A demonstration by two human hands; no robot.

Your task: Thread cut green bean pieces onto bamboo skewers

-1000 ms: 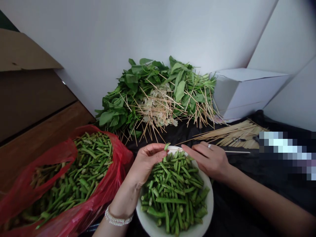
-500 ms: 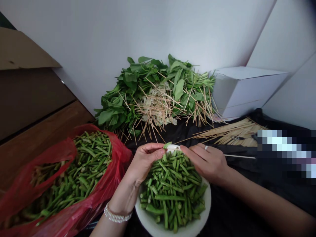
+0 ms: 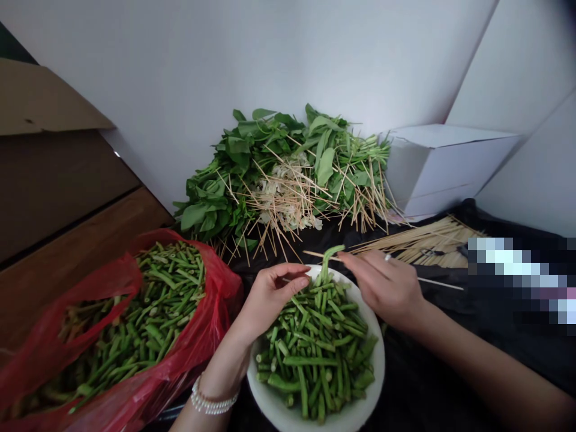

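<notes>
My right hand [image 3: 387,285], wearing a ring, grips a thin wooden skewer [image 3: 441,283] to the right above the white bowl [image 3: 374,390]. The skewer's tip points left. Near the fingertips a bent piece of green bean [image 3: 332,253] is on the skewer, hanging down toward the bowl. My left hand [image 3: 274,297] is over the bowl's left rim, thumb and fingers pinched together. Whatever they may hold is too small to make out. Cut green beans [image 3: 310,360] fill the bowl below both hands.
A red plastic bag [image 3: 222,288] of cut beans stands at left, beside a cardboard box [image 3: 54,162]. Leafy greens [image 3: 238,150] with skewers lie against the wall. Loose skewers [image 3: 432,240] and a white box [image 3: 454,171] are at right, on black sheeting.
My hands have moved apart. The white piece between them is no longer visible there. The skewer tip and a hanging bean now show left of my right hand.
</notes>
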